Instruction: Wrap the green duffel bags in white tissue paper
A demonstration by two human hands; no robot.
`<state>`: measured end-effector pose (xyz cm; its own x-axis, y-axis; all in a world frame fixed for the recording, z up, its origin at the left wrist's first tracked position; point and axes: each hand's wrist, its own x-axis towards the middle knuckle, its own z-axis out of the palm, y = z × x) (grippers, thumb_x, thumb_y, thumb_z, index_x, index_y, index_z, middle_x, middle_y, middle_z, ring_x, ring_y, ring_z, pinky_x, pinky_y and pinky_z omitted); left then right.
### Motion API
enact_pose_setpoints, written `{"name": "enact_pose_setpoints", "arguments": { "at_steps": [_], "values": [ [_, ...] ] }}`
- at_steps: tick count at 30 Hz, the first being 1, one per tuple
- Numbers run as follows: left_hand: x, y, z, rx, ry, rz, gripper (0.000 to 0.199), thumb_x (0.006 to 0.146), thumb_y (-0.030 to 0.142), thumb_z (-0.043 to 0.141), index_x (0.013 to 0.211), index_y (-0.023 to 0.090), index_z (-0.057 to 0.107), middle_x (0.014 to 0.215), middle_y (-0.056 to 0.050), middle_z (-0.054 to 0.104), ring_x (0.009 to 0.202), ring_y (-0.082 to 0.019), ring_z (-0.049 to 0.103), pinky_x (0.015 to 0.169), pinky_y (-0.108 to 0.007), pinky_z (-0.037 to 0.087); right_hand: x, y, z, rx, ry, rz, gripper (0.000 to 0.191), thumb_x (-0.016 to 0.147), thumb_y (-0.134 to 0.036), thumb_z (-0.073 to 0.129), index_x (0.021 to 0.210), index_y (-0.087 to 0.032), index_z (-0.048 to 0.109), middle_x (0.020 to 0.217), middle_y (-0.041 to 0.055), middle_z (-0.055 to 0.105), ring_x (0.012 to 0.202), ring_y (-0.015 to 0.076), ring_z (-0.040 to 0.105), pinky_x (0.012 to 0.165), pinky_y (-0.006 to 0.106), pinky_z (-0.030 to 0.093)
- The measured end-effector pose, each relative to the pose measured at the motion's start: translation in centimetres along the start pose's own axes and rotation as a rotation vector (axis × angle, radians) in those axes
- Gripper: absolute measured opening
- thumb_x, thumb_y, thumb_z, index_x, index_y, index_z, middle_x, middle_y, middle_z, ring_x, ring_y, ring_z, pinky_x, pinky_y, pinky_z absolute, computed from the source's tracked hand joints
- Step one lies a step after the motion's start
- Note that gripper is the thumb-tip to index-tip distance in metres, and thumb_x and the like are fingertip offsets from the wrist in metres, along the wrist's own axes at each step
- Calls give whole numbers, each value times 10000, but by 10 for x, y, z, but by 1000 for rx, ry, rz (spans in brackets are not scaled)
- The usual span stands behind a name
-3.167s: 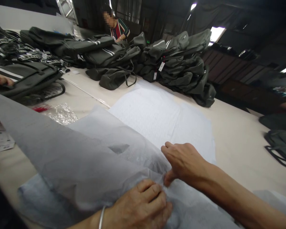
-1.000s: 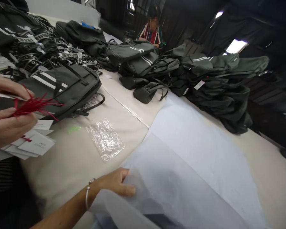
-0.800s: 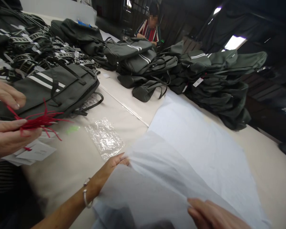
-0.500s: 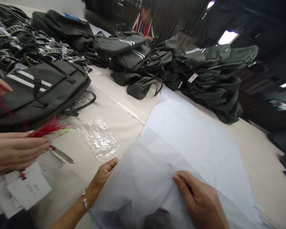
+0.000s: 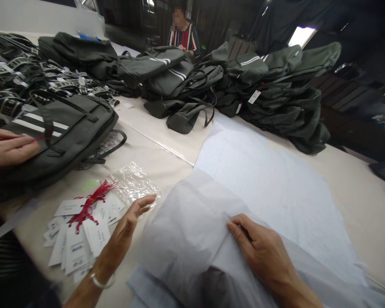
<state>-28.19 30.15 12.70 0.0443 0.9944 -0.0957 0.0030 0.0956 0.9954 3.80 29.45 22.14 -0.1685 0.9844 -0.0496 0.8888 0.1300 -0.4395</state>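
Note:
My right hand pinches a thin, see-through white paper sheet between thumb and fingers. Something dark shows through the sheet near the bottom; its kind cannot be made out. To the left of the sheet, my left hand is open, fingers stretched out, with a bracelet on the wrist. It is just off the sheet's left edge, in front of a crumpled clear plastic bag. More pale bluish-white paper lies flat on the table beyond my right hand.
Hang tags with red strings are fanned out at left. A co-worker's hand holds a red string over a dark bag with white stripes. Bags are piled at the back; patterned straps lie at far left. Another person is behind.
My left hand has let go of the sheet's edge, and its fingers have opened. The co-worker's bunch of tags now lies on the table. My right hand keeps its pinch.

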Motion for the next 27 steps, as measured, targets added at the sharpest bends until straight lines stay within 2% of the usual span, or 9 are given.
{"name": "enact_pose_setpoints", "arguments": {
  "at_steps": [3, 6, 10, 15, 19, 21, 23, 25, 27],
  "values": [
    [4, 40, 3, 90, -174, 42, 724, 824, 768, 435, 1299, 228, 524, 1358, -77, 517, 1252, -320, 441, 1065, -372, 352, 0, -2, -1, -11, 4, 23, 316, 956, -481, 405, 832, -261, 595, 670, -42, 630, 604, 134, 600, 581, 242, 406],
    [13, 67, 24, 148, -284, -35, 512, 839, 660, 548, 1025, 190, 629, 977, -39, 654, 902, -244, 591, 805, -297, 470, 1, -3, -4, -8, -16, 69, 332, 945, -507, 397, 827, -264, 591, 650, -46, 616, 597, 144, 581, 588, 256, 392],
    [27, 55, 49, 340, -74, -1, 420, 881, 561, 537, 690, 188, 521, 609, 43, 484, 600, -141, 479, 583, -230, 383, 4, -3, -7, 86, -44, 123, 367, 930, -544, 394, 809, -255, 584, 622, -42, 581, 607, 151, 547, 595, 265, 368],
    [43, 22, 43, 562, 104, 68, 274, 871, 454, 557, 777, 199, 590, 661, 12, 561, 657, -186, 534, 628, -268, 407, 8, -6, -8, 94, -3, 123, 314, 920, -482, 438, 792, -242, 595, 657, -24, 604, 617, 149, 532, 604, 267, 348],
    [16, 52, 55, 702, 356, 524, 151, 897, 288, 546, 996, 196, 614, 939, -75, 643, 928, -259, 569, 873, -367, 414, 9, -11, -9, 56, -6, 136, 270, 907, -434, 467, 788, -235, 606, 690, -6, 629, 626, 144, 538, 599, 267, 325],
    [-13, 72, 84, 667, 150, 863, 141, 923, 196, 518, 1036, 200, 601, 923, -61, 656, 909, -216, 588, 866, -324, 444, 9, -13, -8, 43, -19, 150, 250, 902, -420, 476, 786, -239, 603, 684, -12, 625, 623, 141, 533, 595, 266, 317],
    [-38, 81, 121, 679, -298, 1092, 179, 947, 220, 497, 1093, 190, 597, 956, -60, 673, 943, -201, 602, 907, -322, 453, 10, -12, -7, 52, -33, 160, 245, 896, -419, 482, 774, -240, 596, 669, -20, 615, 616, 140, 523, 595, 267, 318],
    [-48, 76, 152, 771, -431, 1177, 264, 979, 350, 470, 1128, 173, 599, 997, -69, 681, 1005, -212, 604, 961, -345, 440, 14, -9, -5, 92, -53, 158, 258, 886, -428, 490, 746, -235, 587, 644, -28, 599, 614, 138, 516, 598, 266, 329],
    [-44, 64, 168, 857, -427, 1145, 448, 976, 502, 430, 1214, 148, 568, 1133, -100, 658, 1119, -242, 570, 1039, -391, 395, 19, -6, -9, 153, -76, 148, 289, 880, -440, 486, 707, -225, 570, 618, -32, 578, 616, 137, 514, 599, 261, 345]
  ]
}}
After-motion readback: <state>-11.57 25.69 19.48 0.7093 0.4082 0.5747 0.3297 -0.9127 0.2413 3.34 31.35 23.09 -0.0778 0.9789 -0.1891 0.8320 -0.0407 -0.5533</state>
